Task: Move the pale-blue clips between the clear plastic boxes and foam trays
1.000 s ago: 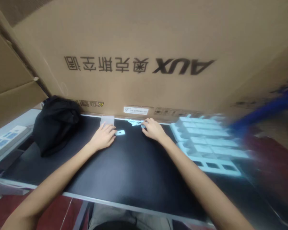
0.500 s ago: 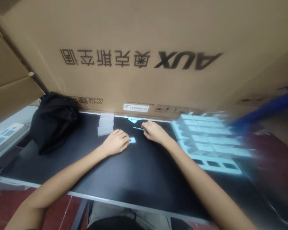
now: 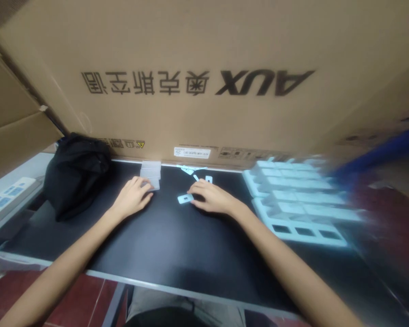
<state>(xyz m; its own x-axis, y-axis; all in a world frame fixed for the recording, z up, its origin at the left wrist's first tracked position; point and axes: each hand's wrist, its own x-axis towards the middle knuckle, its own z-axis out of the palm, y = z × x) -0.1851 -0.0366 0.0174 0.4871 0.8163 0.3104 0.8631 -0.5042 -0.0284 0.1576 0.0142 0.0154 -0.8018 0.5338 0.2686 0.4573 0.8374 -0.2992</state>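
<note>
My left hand [image 3: 132,198] lies on the black table [image 3: 177,245], fingers stretched out with the tips on the lowest piece of a small stack of clear plastic pieces [image 3: 150,173]. My right hand [image 3: 209,199] rests flat to its right, fingertips touching a small pale blue rectangular part with a hole [image 3: 184,198]. A few more small pale blue parts [image 3: 208,179] lie just beyond the right hand, near the foot of the cardboard box. Neither hand grips anything that I can see.
A large cardboard box [image 3: 204,77] printed AUX stands along the table's far edge. A black bag [image 3: 77,175] sits at the left, a white compartment tray [image 3: 293,200] at the right. A white power strip [image 3: 7,195] lies far left; something blue and blurred [image 3: 378,154] far right.
My left hand let go of the small blue part and moved left and back to the clear stack. My right hand came nearer and left, down to that part.
</note>
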